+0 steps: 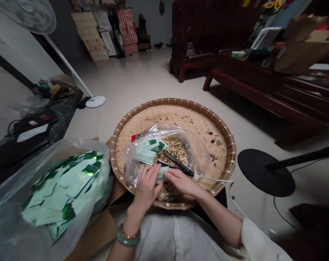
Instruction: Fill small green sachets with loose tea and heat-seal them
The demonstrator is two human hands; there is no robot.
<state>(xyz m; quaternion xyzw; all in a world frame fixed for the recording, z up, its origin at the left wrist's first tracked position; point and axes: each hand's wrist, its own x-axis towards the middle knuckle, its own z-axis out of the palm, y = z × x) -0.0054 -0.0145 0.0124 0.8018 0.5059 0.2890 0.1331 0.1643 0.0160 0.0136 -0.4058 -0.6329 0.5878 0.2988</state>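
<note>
Both my hands grip a small pale green packet [161,175] over the near side of a round woven bamboo tray [173,101]. My left hand [147,184] has its fingers over the packet's left part, and my right hand [181,181] pinches its right end. Just beyond them lies a black hair straightener [180,165] with its two arms apart and a white cord. It rests over an opened clear plastic bag [131,159] of mixed pale and dark dried bits [177,146]. Several pale green packets [146,154] lie on the left of these bits.
On my left, a large clear bag [79,145] holds many green packets [63,181], with a cardboard box [99,232] beneath. A white fan [95,102] stands beyond it. A black round stand base [264,172] is at right, near a dark wooden bench [243,87].
</note>
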